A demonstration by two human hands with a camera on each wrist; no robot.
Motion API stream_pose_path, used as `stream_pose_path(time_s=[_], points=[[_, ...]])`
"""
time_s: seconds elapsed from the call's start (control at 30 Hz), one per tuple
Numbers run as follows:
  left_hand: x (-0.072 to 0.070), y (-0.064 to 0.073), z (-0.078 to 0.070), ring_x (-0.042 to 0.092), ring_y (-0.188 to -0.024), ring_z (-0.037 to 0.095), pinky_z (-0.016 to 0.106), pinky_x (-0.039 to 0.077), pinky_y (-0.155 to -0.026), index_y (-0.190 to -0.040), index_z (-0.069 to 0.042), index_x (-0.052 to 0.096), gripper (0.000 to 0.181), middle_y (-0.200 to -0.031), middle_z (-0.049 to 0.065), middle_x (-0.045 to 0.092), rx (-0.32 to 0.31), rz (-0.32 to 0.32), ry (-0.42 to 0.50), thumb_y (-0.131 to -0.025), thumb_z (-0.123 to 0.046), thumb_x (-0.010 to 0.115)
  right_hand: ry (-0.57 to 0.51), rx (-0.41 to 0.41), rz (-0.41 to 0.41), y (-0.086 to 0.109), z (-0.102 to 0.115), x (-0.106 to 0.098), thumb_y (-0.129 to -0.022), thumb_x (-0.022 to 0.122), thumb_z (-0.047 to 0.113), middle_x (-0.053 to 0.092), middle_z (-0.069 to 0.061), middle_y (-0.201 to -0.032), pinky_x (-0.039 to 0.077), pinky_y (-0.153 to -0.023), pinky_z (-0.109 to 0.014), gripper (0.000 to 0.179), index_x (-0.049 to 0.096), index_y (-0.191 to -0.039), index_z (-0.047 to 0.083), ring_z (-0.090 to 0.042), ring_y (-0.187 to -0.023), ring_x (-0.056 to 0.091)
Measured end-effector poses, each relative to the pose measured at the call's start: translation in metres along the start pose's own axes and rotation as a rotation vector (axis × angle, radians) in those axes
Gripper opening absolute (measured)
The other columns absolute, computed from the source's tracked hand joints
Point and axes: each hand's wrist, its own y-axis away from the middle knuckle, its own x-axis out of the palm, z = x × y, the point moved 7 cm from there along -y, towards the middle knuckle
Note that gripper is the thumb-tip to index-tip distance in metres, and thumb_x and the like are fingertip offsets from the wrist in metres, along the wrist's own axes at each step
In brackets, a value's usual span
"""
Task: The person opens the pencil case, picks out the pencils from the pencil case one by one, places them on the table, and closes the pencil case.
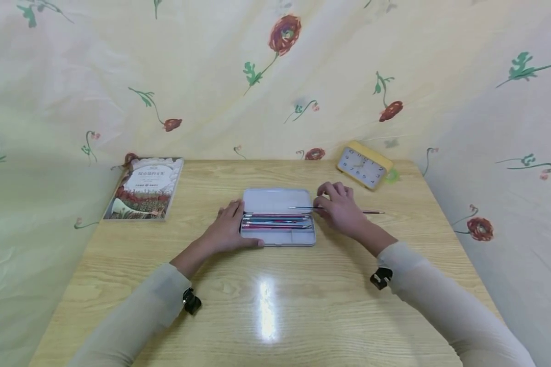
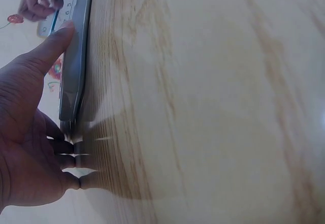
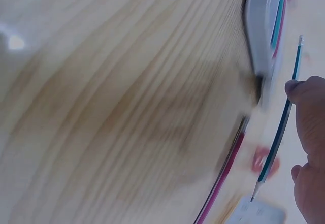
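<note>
A pale pencil case (image 1: pixel 279 237) lies with its lid raised at the table's middle, several pencils (image 1: pixel 275 221) lengthwise inside. My left hand (image 1: pixel 229 229) steadies its left end. The thumb (image 2: pixel 56 41) touches the front edge, and the other fingers extend beside the left side, near the tabletop. Between thumb and fingers my right hand (image 1: pixel 339 206) pinches a dark teal pencil (image 3: pixel 282 120), held level above the case's right end. A red pencil (image 3: pixel 223 170) lies on the table to the right of the case, partly hidden by that hand in the head view.
A yellow alarm clock (image 1: pixel 364 165) stands at the back right of the wooden table (image 1: pixel 303 306). At the back left lies a book (image 1: pixel 144 188) with a flowered cover. Flower-patterned cloth (image 1: pixel 211 76) hangs behind and at the sides.
</note>
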Motion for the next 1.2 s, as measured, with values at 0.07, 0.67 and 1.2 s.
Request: stream_pose_path(time_s=[0.07,0.67,1.2], points=[[0.0,0.001,0.0,0.008,-0.174,0.044,0.06,0.008,-0.142,-0.176,0.002,0.009,0.141,-0.186,0.024,0.01,-0.003,0.001,0.005,-0.084,-0.073,0.086,0.004,0.038,0.003,0.01,-0.013,-0.006,-0.1,0.081,0.012,0.059,-0.014,-0.127,0.044,-0.098,-0.067,0.008,0.076,-0.106,0.01,-0.039,-0.114,0.05],[0.003,-0.001,0.002,0.008,-0.174,0.043,0.061,0.007,-0.142,-0.177,0.001,0.008,0.143,-0.186,0.023,0.011,0.001,0.006,-0.009,-0.083,-0.076,0.085,0.061,0.191,0.024,0.072,-0.074,-0.011,-0.098,0.083,0.008,0.057,-0.014,-0.125,0.038,-0.102,-0.081,0.009,0.077,-0.103,0.011,-0.045,-0.117,0.046],[0.003,-0.002,0.002,0.008,-0.174,0.043,0.06,0.006,-0.142,-0.177,0.0,0.008,0.143,-0.186,0.023,0.011,-0.003,0.01,-0.008,-0.083,-0.076,0.085,0.082,0.143,0.002,0.069,-0.068,-0.01,-0.097,0.084,0.009,0.057,-0.013,-0.122,0.037,-0.104,-0.082,0.008,0.078,-0.101,0.01,-0.041,-0.111,0.047]])
